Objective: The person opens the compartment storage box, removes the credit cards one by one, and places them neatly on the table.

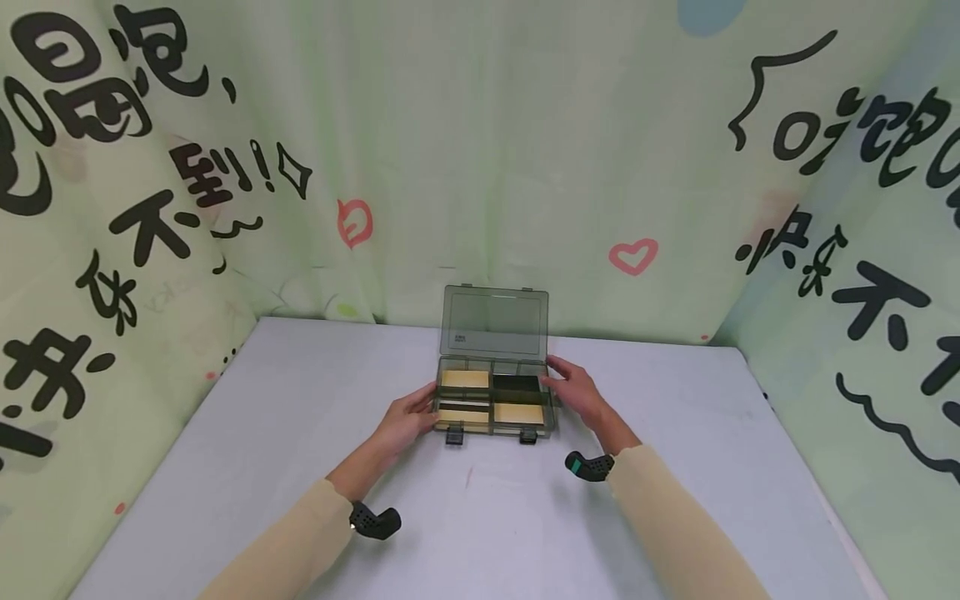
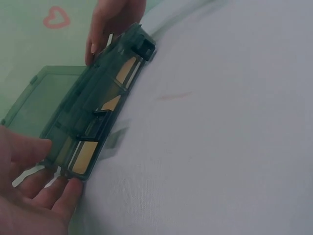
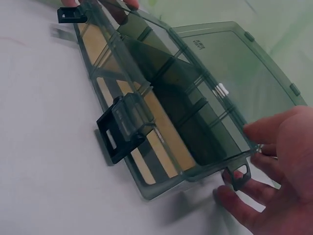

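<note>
A translucent grey-green compartment box (image 1: 491,398) stands on the white table with its lid (image 1: 495,321) tipped up at the back. Inside, tan pieces (image 1: 465,379) and a dark piece (image 1: 516,383) occupy separate compartments. My left hand (image 1: 405,421) grips the box's left side; in the left wrist view, the thumb (image 2: 41,147) lies at the rim and the fingers (image 2: 68,196) are lower down. On the opposite side my right hand (image 1: 577,392) grips the wall, thumb (image 3: 259,129) at the rim, fingers (image 3: 239,198) near a side loop. Whether the base is slightly lifted, I cannot tell.
Two dark latches hang from the box's front edge, the left latch (image 1: 454,434) and the right latch (image 1: 528,436). A white cloth covers the table (image 1: 480,517). Pale green curtains (image 1: 480,167) with black writing and hearts enclose the back and sides.
</note>
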`<state>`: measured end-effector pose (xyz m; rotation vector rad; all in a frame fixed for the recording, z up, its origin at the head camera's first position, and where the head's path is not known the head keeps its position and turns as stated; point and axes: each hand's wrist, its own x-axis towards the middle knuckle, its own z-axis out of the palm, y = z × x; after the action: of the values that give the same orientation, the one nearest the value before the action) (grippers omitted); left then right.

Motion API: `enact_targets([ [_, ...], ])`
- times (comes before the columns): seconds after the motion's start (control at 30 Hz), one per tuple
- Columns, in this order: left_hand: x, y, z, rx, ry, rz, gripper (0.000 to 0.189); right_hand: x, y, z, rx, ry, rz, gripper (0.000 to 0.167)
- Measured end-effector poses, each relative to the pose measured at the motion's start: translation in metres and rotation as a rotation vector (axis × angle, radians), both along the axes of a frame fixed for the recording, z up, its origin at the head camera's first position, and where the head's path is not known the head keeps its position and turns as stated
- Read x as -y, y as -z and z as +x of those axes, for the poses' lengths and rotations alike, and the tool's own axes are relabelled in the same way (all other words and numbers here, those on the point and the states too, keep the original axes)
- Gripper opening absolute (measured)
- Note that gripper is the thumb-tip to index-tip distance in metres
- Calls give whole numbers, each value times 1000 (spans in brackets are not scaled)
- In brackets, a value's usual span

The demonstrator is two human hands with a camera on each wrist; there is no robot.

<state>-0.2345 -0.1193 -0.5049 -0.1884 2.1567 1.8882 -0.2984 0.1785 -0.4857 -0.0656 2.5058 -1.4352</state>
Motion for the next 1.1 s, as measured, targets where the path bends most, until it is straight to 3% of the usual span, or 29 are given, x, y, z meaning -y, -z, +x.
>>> enact_targets([
  [0.3,4,2,3,-35,25,8,60,-1,2,14,13,-4,-3,61],
  [0.53,4,-1,4,-70,17,-38,59,-4,4,21,-2,-12,-9,61],
  [1.1,4,1,4,-72,19,-62,56,-1,3,35,3,-4,4,59],
])
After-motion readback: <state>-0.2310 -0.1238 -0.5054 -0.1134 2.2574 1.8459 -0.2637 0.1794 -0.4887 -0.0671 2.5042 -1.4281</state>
